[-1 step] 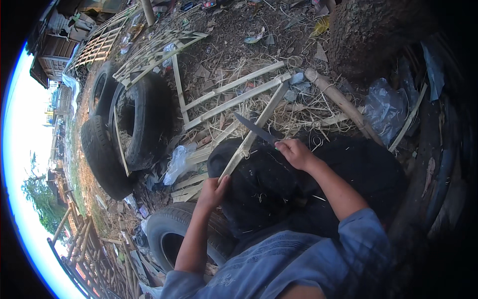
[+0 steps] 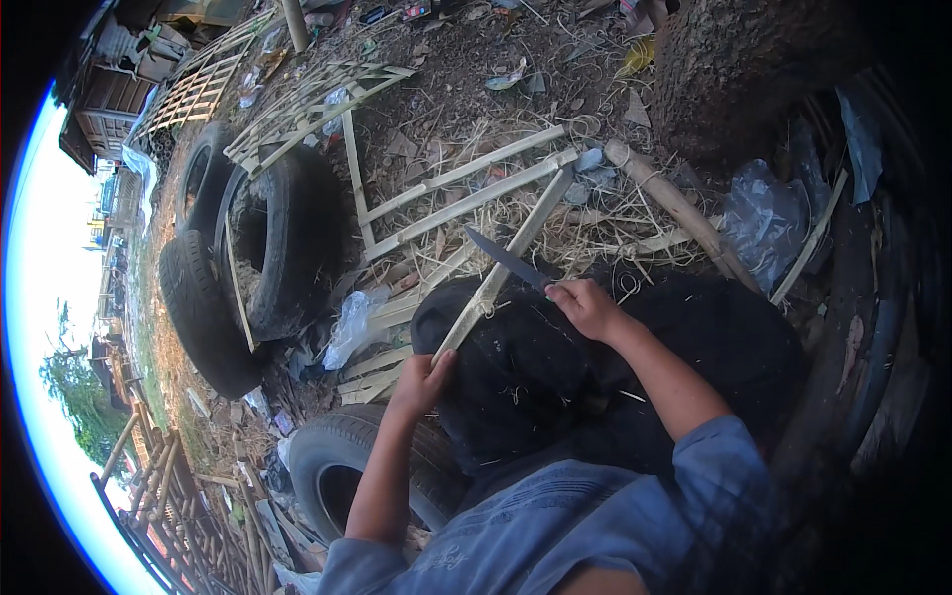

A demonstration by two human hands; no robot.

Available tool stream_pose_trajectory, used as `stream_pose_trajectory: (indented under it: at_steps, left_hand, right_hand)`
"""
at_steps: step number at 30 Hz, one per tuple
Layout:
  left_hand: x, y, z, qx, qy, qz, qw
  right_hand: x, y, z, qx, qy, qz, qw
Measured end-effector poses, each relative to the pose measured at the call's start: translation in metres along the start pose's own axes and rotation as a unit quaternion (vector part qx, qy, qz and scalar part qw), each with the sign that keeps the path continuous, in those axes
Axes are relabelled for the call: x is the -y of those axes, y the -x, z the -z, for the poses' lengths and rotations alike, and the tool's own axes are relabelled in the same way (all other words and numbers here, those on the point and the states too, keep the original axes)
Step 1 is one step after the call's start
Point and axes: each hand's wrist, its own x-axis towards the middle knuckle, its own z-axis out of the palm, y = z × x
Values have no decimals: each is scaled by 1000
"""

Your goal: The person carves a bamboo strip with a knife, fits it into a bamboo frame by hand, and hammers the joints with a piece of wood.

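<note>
1 knife [image 2: 518, 265], 1 pale strip [image 2: 484, 296], above dark trousers [image 2: 526, 367].
Left hand [image 2: 421, 385] clenches strip's lower end; right hand [image 2: 590, 309] wraps knife handle, blade crossing over strip, contact unclear.

A pale strip [image 2: 476, 302] is gripped near its lower end by the left hand [image 2: 420, 384] and held slantwise across the left edge of the dark-clothed legs [image 2: 535, 362]. A knife [image 2: 506, 255] is held in the right hand [image 2: 590, 309], its blade crossing the strip; whether they touch cannot be told. Fibrous shavings [image 2: 635, 248] are strewn over the ground [image 2: 446, 79] beyond the legs' far edge. Toward the ground's left edge, tyres [image 2: 293, 228] are piled, and a plastic bag [image 2: 352, 327] is seen between them and the legs.
</note>
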Motion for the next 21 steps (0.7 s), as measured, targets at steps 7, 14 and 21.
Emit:
stream_pose_trajectory:
  at_steps: [7, 14, 21]
  left_hand:
    - [-20, -6, 18, 76, 14, 29, 997]
    - [-17, -7, 32, 117, 49, 29, 992]
    - [7, -13, 23, 136, 75, -20, 988]
  right_hand:
    - [14, 1, 5, -52, 64, 17, 996]
    - [69, 3, -11, -21, 195, 83, 977]
    - [88, -2, -32, -52, 283, 41, 957]
